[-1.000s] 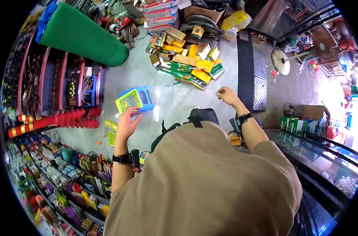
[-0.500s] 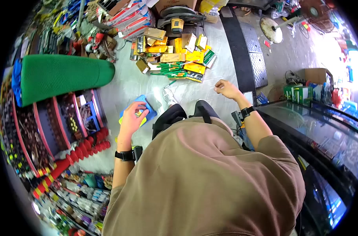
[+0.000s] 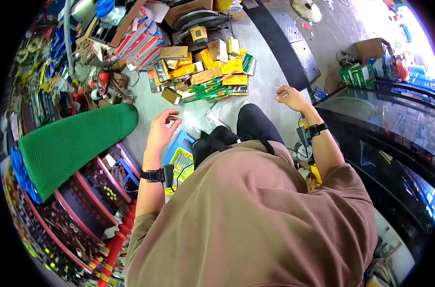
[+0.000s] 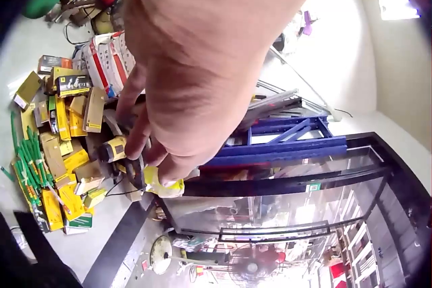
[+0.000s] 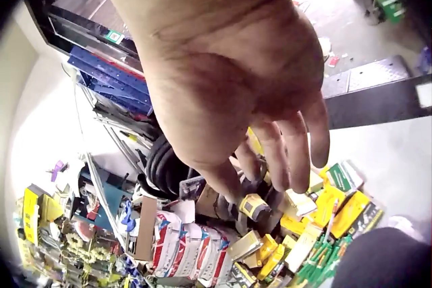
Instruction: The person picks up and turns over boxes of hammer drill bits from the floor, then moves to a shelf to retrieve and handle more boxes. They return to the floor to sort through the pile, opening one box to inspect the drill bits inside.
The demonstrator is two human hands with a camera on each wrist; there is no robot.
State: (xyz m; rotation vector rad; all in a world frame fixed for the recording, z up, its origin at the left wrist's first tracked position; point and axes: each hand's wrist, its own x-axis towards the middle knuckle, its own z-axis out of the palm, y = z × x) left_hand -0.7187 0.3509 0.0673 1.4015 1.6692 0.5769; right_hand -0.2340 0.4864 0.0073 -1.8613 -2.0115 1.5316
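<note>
My left hand [image 3: 163,131] hangs in the air with loosely bent fingers and nothing in them. Below it, beside the left leg, a blue and lime-green plastic case [image 3: 181,158] lies on the floor, partly hidden by the arm and shirt. On the other side, my right hand [image 3: 294,99] is held out over the floor; its fingers [image 5: 293,146] hang relaxed and empty in the right wrist view. In front of both hands is a heap of yellow and brown boxes [image 3: 205,75], with a bunch of green-handled slim tools [image 3: 208,90] on its near side.
A yellow-and-black device [image 3: 198,34] stands behind the heap, near stacked white-and-red packages [image 3: 143,43]. A green mesh roll [image 3: 78,146] leans over shelves at the left. A glass counter [image 3: 385,115] flanks the right side; a dark floor strip [image 3: 279,52] runs beyond the heap.
The head view has turned and shifted forward. My left hand has moved from the case's edge to beyond it, and the case now shows beside the leg. Both hands stay empty.
</note>
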